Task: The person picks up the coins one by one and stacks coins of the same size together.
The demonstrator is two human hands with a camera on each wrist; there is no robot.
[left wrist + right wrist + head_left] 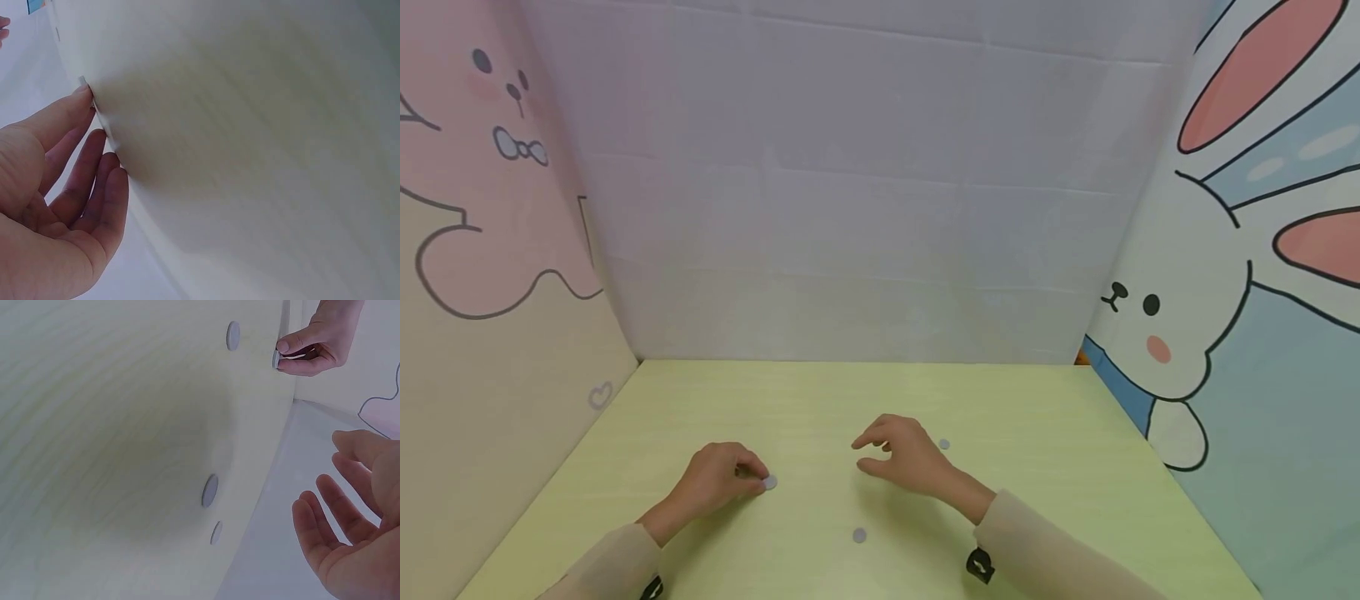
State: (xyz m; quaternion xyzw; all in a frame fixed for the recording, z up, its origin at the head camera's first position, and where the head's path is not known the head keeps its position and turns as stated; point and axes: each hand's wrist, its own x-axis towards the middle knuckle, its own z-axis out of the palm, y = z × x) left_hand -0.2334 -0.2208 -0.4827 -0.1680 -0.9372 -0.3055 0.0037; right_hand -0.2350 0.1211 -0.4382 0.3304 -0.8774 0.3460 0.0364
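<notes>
My left hand (718, 479) pinches a small flat grey disc (770, 482) at the tabletop between thumb and forefinger. In the left wrist view only the edge of that disc (82, 80) shows by the thumb tip. My right hand (906, 457) hovers over the table with fingers loosely bent and nothing between them. Nearer the front lies a second grey disc (860, 535), and another disc (944, 444) lies just behind the right hand. The right wrist view shows three loose discs, among them a larger-looking one (210, 490); in the head view one of these is hidden, apparently by the right hand.
The pale yellow-green table (1037, 417) meets a white sheet (865, 208) at its back edge. Cartoon-printed panels stand on both sides, a pink and cream one (512, 233) at left and a rabbit one (1187, 250) at right.
</notes>
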